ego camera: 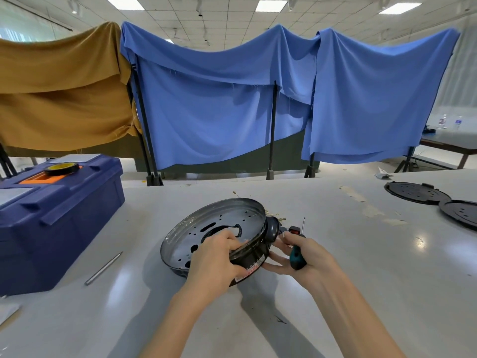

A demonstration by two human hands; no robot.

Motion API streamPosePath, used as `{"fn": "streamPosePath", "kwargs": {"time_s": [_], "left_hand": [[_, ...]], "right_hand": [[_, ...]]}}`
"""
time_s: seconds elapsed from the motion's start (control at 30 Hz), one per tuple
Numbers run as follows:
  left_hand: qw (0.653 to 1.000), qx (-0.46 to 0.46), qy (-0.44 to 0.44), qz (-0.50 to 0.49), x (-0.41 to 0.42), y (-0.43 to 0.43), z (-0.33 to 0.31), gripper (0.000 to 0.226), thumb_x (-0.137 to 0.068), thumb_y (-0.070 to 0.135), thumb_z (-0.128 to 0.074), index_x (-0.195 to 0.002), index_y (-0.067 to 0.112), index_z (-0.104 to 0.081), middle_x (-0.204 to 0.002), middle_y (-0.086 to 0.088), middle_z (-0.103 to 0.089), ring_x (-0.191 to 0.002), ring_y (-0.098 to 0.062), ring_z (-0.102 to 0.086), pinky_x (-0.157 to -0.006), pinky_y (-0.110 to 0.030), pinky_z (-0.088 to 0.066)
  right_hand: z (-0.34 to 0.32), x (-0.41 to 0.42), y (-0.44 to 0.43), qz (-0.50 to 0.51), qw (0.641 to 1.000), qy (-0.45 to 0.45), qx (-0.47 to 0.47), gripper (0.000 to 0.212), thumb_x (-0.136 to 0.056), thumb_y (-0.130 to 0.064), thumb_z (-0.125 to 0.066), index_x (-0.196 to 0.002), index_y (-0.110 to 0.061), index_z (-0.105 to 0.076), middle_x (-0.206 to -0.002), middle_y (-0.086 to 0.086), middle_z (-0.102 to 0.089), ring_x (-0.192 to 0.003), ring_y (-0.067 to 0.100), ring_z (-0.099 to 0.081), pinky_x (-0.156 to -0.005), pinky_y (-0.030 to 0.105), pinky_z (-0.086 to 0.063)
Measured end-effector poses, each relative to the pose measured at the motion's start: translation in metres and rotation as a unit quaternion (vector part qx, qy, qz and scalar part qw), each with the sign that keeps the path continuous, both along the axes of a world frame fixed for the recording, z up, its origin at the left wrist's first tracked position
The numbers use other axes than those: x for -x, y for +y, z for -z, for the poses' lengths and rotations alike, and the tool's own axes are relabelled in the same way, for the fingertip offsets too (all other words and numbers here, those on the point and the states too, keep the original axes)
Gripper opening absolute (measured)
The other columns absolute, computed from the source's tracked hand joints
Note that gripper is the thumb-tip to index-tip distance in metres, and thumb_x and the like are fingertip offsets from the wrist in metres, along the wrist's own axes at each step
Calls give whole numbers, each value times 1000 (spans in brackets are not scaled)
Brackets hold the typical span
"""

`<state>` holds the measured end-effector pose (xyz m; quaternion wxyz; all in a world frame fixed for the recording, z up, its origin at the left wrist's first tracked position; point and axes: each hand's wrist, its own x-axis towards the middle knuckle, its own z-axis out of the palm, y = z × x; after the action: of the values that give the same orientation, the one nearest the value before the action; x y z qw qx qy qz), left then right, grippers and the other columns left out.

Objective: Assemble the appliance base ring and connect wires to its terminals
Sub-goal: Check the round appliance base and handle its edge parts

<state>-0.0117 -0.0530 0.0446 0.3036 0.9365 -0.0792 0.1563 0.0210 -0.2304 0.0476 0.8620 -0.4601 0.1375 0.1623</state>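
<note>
The appliance base ring [206, 223], a round metal pan with holes and a dark outer band, stands tilted on the white table [335, 254]. My left hand [216, 257] grips its near rim, fingers curled over the edge into the pan. My right hand [302, 257] holds a teal-handled screwdriver [296, 257] with its shaft pointing up, and its fingers touch the ring's right side by the dark side knob [272, 228]. A small red-and-black switch part [295, 230] with short wires lies just right of the knob.
A blue toolbox [51, 218] with a roll of black tape [61, 168] on its lid stands at the left. A metal rod [103, 268] lies beside it. Two black perforated discs [418, 193] [462, 213] lie at the far right. Draped cloths hang behind the table.
</note>
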Motion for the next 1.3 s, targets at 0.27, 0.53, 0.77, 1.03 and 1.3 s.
{"fn": "streamPosePath", "kwargs": {"time_s": [0.27,0.53,0.77,1.03,1.3], "left_hand": [[997,67,18,43,-4,21,-21,27,-61,21,-87,-86,23,-77,-88,11,-61,-83,-15,-60,-79,-45,-50],[979,198,-4,46,-5,42,-30,28,-58,23,-90,-83,22,-77,-85,13,-66,-78,-3,-62,-67,-14,-47],[956,284,-37,65,-4,53,-31,26,-57,17,-91,-78,27,-78,-85,9,-69,-74,-4,-65,-64,-9,-44],[947,310,-46,78,-5,53,-27,31,-53,27,-87,-82,20,-79,-91,4,-68,-85,-16,-66,-73,-22,-49],[948,300,-71,73,-7,49,-24,38,-48,27,-91,-82,19,-79,-89,8,-68,-84,-11,-66,-69,-15,-49]], "right_hand": [[-9,1,4,-14,999,-6,-44,17,-97,-8,-52,-81,-6,-56,-75,15,-73,-87,36,-66,-64,55,-53],[-29,1,10,-23,992,-87,-88,19,-98,-9,-49,-81,-6,-56,-101,22,-73,-93,35,-71,-75,54,-55],[-34,3,23,-16,985,-144,-94,13,-96,-8,-53,-86,-3,-59,-107,24,-70,-100,37,-69,-72,48,-58],[-32,2,28,-3,986,-155,-67,8,-95,-8,-56,-95,0,-57,-107,23,-71,-105,35,-67,-78,48,-57],[-33,3,27,1,985,-158,-76,11,-96,-7,-54,-102,1,-57,-108,23,-70,-108,36,-66,-80,47,-56]]}}
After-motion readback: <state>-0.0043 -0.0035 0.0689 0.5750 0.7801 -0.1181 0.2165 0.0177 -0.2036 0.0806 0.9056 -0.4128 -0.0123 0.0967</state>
